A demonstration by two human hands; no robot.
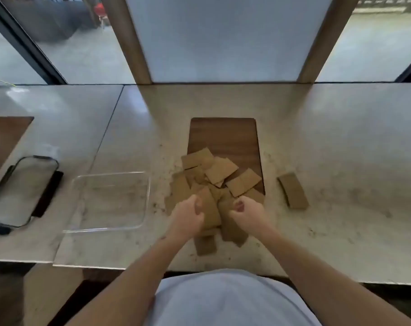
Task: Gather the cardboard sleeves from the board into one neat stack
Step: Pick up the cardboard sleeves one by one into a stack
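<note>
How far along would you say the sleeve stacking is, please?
A small stack already sits on the counter, right of the board. Both the left hand and right hand grip sleeves from the loose pile, which is mostly left to gather.

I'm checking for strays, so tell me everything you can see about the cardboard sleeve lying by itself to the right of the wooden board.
The lone flattened brown cardboard sleeve lies flat on the pale speckled countertop, right of the dark wooden board and apart from it. It is a plain tan oblong, angled so its far end leans left, with a darker fold line along its left edge. Nothing touches it; neither hand is near.
</note>
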